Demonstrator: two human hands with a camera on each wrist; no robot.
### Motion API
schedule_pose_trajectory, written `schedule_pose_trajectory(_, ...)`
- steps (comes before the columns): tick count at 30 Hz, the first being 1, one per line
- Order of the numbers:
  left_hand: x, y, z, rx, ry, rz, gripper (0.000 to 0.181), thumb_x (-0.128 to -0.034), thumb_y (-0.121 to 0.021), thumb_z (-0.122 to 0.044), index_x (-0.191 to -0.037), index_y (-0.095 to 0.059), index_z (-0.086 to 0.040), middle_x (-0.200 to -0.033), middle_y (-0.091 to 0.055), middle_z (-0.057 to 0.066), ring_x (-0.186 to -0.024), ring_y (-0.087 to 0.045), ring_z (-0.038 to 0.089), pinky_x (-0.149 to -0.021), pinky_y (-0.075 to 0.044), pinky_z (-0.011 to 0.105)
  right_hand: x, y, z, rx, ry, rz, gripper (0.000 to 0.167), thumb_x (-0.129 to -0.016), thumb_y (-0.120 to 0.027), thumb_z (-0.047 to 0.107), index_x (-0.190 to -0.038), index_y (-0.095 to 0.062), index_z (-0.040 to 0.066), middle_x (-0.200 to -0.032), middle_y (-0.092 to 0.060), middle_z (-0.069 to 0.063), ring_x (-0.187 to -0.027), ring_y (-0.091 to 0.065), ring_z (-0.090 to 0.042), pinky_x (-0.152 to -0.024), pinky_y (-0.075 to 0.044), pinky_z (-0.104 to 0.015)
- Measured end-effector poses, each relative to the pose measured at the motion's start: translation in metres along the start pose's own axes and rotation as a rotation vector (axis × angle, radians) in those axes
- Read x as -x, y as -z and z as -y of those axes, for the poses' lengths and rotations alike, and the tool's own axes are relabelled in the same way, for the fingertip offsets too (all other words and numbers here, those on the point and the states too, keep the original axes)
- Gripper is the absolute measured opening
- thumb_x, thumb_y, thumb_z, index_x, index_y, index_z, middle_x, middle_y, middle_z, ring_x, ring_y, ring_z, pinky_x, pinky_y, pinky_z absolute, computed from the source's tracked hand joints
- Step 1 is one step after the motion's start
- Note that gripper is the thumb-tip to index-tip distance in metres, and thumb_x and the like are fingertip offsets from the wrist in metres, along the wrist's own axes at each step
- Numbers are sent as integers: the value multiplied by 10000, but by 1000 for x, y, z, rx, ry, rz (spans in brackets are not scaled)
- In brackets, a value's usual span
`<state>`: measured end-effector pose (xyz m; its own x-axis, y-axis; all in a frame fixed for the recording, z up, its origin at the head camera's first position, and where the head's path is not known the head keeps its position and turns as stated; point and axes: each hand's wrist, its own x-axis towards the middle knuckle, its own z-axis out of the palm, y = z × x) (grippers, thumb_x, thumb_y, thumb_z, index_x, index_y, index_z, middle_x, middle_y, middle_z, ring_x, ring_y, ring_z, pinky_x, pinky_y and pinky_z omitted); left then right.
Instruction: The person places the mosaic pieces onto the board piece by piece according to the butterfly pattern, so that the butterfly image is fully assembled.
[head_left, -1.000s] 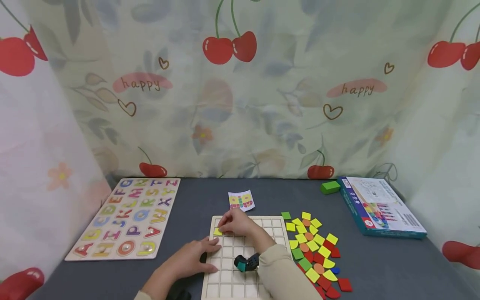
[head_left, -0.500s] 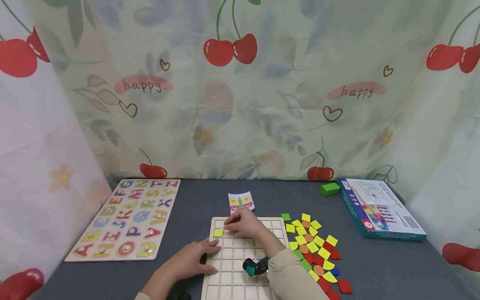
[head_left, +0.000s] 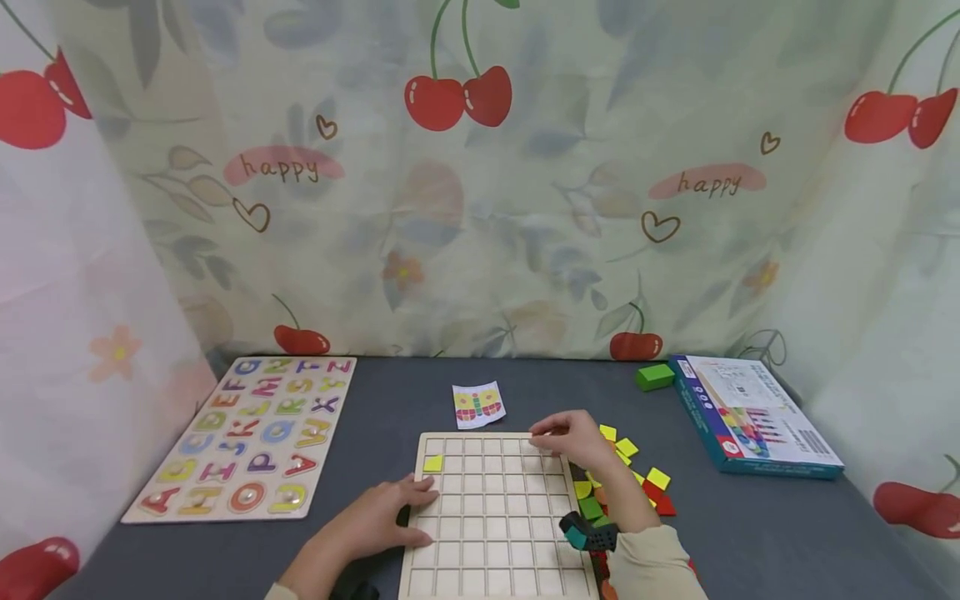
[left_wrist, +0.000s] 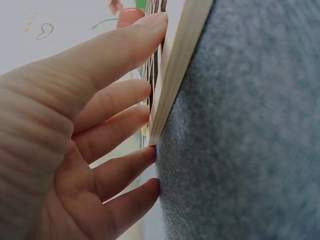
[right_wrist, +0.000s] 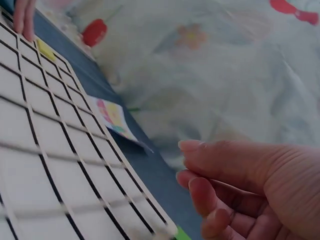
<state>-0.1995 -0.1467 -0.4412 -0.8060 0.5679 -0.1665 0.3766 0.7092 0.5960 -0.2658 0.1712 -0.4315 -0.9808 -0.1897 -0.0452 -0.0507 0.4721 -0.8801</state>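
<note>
Wooden grid board (head_left: 497, 504), lower centre of frame: left edge touched by spread left hand (head_left: 378, 515). Right hand (head_left: 581, 440) loosely curled at board's upper right, seemingly nothing held. Yellow square tile (head_left: 432, 462), board's upper left: judged light, stiff; best edge-pinched.

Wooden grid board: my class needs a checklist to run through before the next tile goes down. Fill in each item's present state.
1. Left hand touching the grid board: ok, at its left edge.
2. Picture card uncovered: ok, beyond the board.
3. Yellow tile in the leftmost column: ok.
4. That tile fully seated: cannot tell.
5. Right hand holding a tile: not ok, none visible.
6. Loose tiles all visible: not ok, the right forearm hides some.
</note>
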Motion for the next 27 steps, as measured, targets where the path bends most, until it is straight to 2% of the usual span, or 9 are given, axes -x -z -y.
schedule_pose_trajectory(4, 1, 0, 1, -7, -2, -4, 620, -773, -722, -403, -1300, -565, -115, -1419, -471, 79, -1345, -351, 389, -1021, -324, 615, 8, 19, -17, -17, -66, -61, 264, -826, -702, 173, -1031, -702, 7, -991, -684, -92, -707, -554, -192, -598, -475, -283)
schedule_pose_trajectory(7, 1, 0, 1, -7, 1, -4, 623, -772, -723, -405, -1300, -564, -116, -1420, -471, 74, -1346, -352, 386, -1023, -326, 610, 12, 28, -29, -25, -94, -89, 268, -841, -683, 149, -1057, -684, -10, -1036, -680, -119, -753, -573, -177, -646, -499, -273)
schedule_pose_trajectory(11, 1, 1, 1, 3, 15, -1, 630, -771, -721, -411, -1307, -558, -123, -1427, -463, 67, -1353, -341, 383, -1025, -310, 626, 13, 34, -42, 7, -115, -116, 232, -834, -673, 75, -1043, -683, -27, -1014, -678, -131, -752, -581, -152, -668, -515, -248)
schedule_pose_trajectory(14, 1, 1, 0, 0, 17, 1, 636, -772, -718, -415, -1313, -552, -127, -1431, -459, 64, -1354, -337, 384, -1024, -303, 635, 14, 35, -48, 53, -98, -99, 223, -820, -669, 31, -1031, -686, -39, -985, -672, -140, -726, -565, -152, -645, -504, -243)
schedule_pose_trajectory(18, 1, 1, 0, -5, 14, 2, 634, -774, -718, -413, -1314, -551, -126, -1431, -458, 66, -1353, -338, 385, -1023, -308, 631, 14, 34, -50, 145, -62, -81, 225, -802, -688, 38, -1018, -700, -22, -811, -609, -89, -684, -510, -154, -561, -445, -224)
schedule_pose_trajectory(21, 1, 1, 0, -2, 13, 2, 630, -774, -719, -408, -1311, -554, -124, -1429, -461, 67, -1354, -338, 385, -1024, -312, 625, 13, 32, -50, 194, -65, -86, 228, -783, -714, 55, -1005, -714, 3, -707, -523, -42, -654, -470, -157, -508, -389, -223)
schedule_pose_trajectory(24, 1, 1, 0, 3, 13, 1, 629, -774, -720, -406, -1311, -555, -123, -1429, -461, 69, -1354, -337, 387, -1024, -314, 623, 13, 33, -50, 206, -64, -86, 207, -776, -719, 44, -977, -705, 0, -697, -510, -42, -641, -462, -158, -506, -379, -224)
schedule_pose_trajectory(27, 1, 1, 0, 11, 15, 3, 633, -775, -718, -410, -1316, -550, -127, -1433, -456, 66, -1356, -332, 387, -1025, -310, 625, 11, 33, -48, 163, -69, -117, 149, -781, -709, 26, -925, -686, -5, -725, -559, -44, -641, -482, -149, -535, -409, -225)
